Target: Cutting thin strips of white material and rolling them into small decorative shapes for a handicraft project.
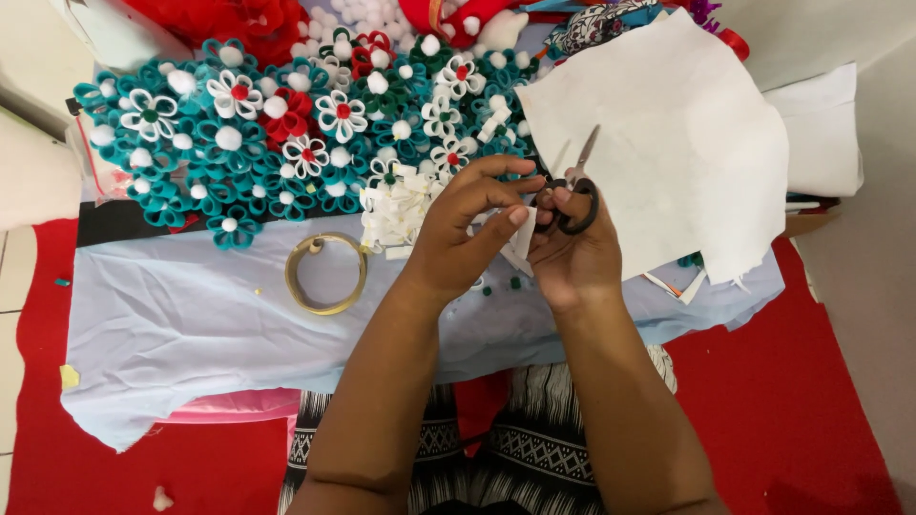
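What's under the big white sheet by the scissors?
Under the white sheet the light blue cloth shows at its edges, plus white strips and a teal bit by its lower edge. Anything beneath its middle is hidden.

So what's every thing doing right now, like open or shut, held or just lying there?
Scissors: held in the right hand, blades open.
Small white felt piece: pinched by the left hand.
Large white felt sheet: lying flat, uneven edges.
Tape roll: lying flat on the pale blue cloth.
Felt flowers: finished, piled together.
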